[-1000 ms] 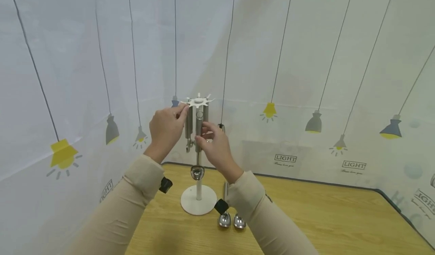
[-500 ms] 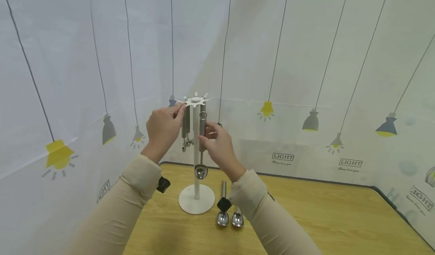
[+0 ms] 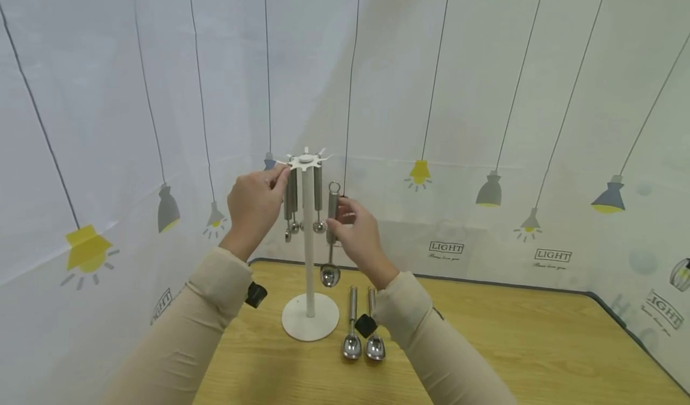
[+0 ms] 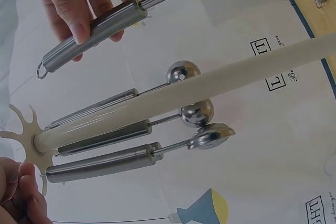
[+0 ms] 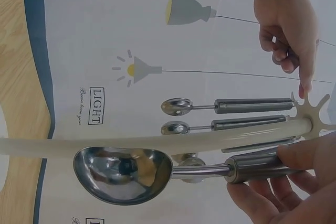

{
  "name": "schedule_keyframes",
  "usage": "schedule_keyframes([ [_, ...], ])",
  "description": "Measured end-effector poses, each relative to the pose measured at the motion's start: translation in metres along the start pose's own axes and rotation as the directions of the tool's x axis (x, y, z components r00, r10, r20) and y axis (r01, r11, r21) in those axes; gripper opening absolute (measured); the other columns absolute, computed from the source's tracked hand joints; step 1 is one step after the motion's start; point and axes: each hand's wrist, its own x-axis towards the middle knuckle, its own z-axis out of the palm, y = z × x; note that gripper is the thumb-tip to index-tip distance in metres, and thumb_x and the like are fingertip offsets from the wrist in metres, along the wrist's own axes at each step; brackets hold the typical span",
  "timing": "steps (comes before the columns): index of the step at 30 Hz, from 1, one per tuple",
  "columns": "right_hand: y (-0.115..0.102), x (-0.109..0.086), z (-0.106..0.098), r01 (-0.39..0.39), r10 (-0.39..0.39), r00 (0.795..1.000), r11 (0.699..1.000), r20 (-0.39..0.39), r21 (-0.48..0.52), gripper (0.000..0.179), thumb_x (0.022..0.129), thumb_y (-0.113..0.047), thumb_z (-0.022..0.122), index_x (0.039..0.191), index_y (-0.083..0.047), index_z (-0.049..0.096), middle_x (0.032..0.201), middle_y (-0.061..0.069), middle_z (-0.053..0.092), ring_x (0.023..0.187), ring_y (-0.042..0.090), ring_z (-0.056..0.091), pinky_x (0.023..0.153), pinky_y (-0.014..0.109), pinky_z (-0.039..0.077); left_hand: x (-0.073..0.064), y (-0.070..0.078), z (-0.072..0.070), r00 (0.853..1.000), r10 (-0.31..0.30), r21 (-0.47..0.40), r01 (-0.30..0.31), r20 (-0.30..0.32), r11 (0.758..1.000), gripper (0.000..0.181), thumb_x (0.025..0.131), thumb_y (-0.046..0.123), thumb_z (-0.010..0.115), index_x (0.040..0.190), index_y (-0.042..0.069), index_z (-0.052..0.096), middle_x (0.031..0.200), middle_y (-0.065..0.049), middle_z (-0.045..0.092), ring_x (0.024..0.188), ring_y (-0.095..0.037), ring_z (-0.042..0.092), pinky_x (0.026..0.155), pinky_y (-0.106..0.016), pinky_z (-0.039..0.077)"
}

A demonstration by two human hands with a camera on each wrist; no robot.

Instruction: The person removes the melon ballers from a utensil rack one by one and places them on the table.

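My right hand (image 3: 358, 231) holds a steel ice cream scoop (image 3: 330, 275) by its thick handle, upright with the ring at the top and the bowl down. The scoop is just right of a white rotating utensil rack (image 3: 309, 255), apart from its post. At the rack's star-shaped top, my left hand (image 3: 254, 204) pinches one hook between thumb and index finger. Several small steel melon ballers (image 4: 105, 163) hang from other hooks, bowls down. In the right wrist view, the scoop's bowl (image 5: 123, 174) lies in front of the post, hiding part of the hanging tools.
Two more steel scoops, a left one (image 3: 352, 346) and a right one (image 3: 375, 349), lie side by side on the wooden table (image 3: 485, 339). The round rack base (image 3: 310, 330) stands left of them. A lamp-printed sheet (image 3: 463, 93) closes off the back and left.
My right hand has carried the scoop rightward from in front of the post to beside it, uncovering a hanging melon baller. My left hand stays at the rack's hook. The view shifts slightly.
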Motion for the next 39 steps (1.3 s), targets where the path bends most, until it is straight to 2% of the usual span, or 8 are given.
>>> schedule_keyframes([
  [6,0.012,-0.003,-0.008,-0.018,0.017,1.000,1.000,-0.024,-0.003,0.039,0.092,-0.004,0.072,0.130,-0.006,0.062,0.112,0.012,0.065,0.105,0.028,0.065,0.076,0.033,0.059,0.000,0.000,-0.001,1.000,-0.003,0.004,0.003,0.010,1.000,0.028,0.104,0.032,0.061,0.119,0.014,0.076,0.060,-0.005,0.062,0.045,-0.015,0.039,0.042,-0.030,0.027],
  [12,0.023,-0.007,-0.019,-0.050,0.050,0.998,0.999,-0.031,0.012,0.041,0.093,-0.003,0.071,0.132,-0.005,0.060,0.113,0.013,0.064,0.104,0.029,0.065,0.074,0.032,0.060,-0.001,0.002,-0.001,1.000,-0.004,0.003,0.004,0.010,1.000,0.028,0.104,0.031,0.061,0.119,0.013,0.076,0.062,-0.006,0.064,0.045,-0.015,0.040,0.042,-0.030,0.028],
  [19,0.043,-0.012,-0.030,-0.073,0.072,0.997,0.995,-0.026,-0.072,0.040,0.092,-0.003,0.072,0.130,-0.003,0.060,0.110,0.012,0.065,0.102,0.028,0.066,0.075,0.033,0.059,-0.001,0.001,0.001,1.000,-0.007,-0.011,0.007,0.021,1.000,0.029,0.104,0.030,0.060,0.120,0.011,0.075,0.062,-0.005,0.065,0.045,-0.016,0.044,0.042,-0.029,0.029],
  [26,0.057,-0.016,-0.038,-0.101,0.098,0.995,0.990,-0.036,-0.097,0.042,0.094,-0.008,0.071,0.134,-0.006,0.057,0.113,0.009,0.064,0.103,0.025,0.065,0.079,0.034,0.059,0.000,0.001,0.000,1.000,-0.002,-0.016,0.002,0.011,1.000,0.029,0.104,0.030,0.060,0.121,0.011,0.075,0.061,-0.006,0.064,0.045,-0.017,0.045,0.042,-0.030,0.029],
  [33,0.066,-0.019,-0.046,-0.114,0.111,0.993,0.988,-0.036,-0.104,0.038,0.094,-0.009,0.071,0.131,-0.007,0.059,0.112,0.010,0.065,0.102,0.025,0.064,0.079,0.034,0.059,0.000,0.001,-0.001,1.000,-0.001,-0.015,0.001,0.011,1.000,0.029,0.104,0.030,0.061,0.120,0.012,0.075,0.062,-0.006,0.066,0.045,-0.016,0.045,0.042,-0.031,0.030],
  [39,0.079,-0.020,-0.056,-0.165,0.162,0.986,0.979,-0.038,-0.123,0.040,0.095,-0.007,0.069,0.133,-0.005,0.058,0.114,0.012,0.064,0.101,0.026,0.064,0.078,0.034,0.059,0.000,0.001,0.000,1.000,0.008,-0.003,-0.008,0.011,1.000,0.029,0.104,0.031,0.060,0.121,0.012,0.075,0.062,-0.006,0.064,0.045,-0.017,0.044,0.042,-0.030,0.029],
])
